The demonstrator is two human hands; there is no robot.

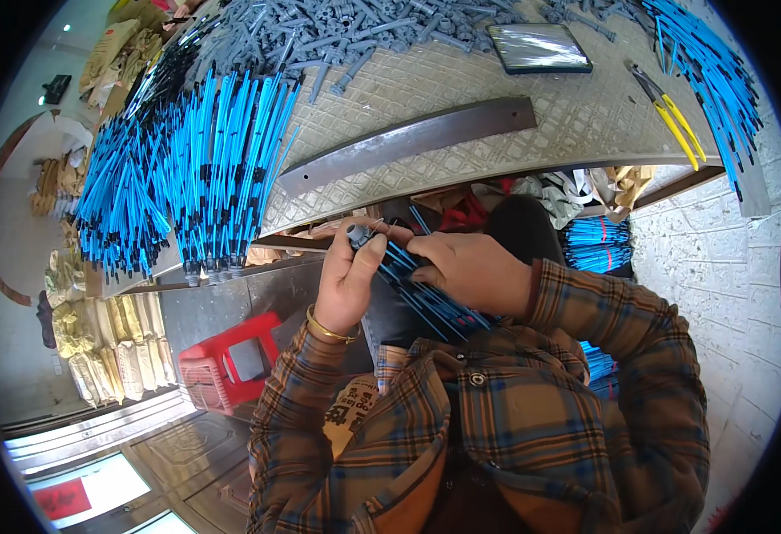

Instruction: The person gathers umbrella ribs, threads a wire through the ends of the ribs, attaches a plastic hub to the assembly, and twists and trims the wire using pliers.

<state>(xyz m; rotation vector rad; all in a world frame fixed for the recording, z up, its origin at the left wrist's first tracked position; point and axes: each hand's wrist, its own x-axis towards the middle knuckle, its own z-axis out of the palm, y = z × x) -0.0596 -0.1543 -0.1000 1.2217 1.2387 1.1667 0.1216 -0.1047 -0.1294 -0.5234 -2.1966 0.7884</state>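
In front of my lap, my left hand (350,278) is closed round a grey plastic fitting (358,235), its thumb pressed along the side. Thin blue rods with black parts (430,307) run from beside that fitting down to the right across my lap. My right hand (472,270) is closed over the upper part of these rods, with its fingertips turned in toward the left hand. Whether the rods are seated in the fitting is hidden by my fingers.
On the bench lie a dark metal bar (408,142), a heap of grey plastic fittings (355,36), a dark plastic-wrapped rectangular item (540,48) and yellow-handled pliers (671,116). Blue rods are piled at left (221,160) and right (711,71). A red plastic stool (230,360) stands lower left.
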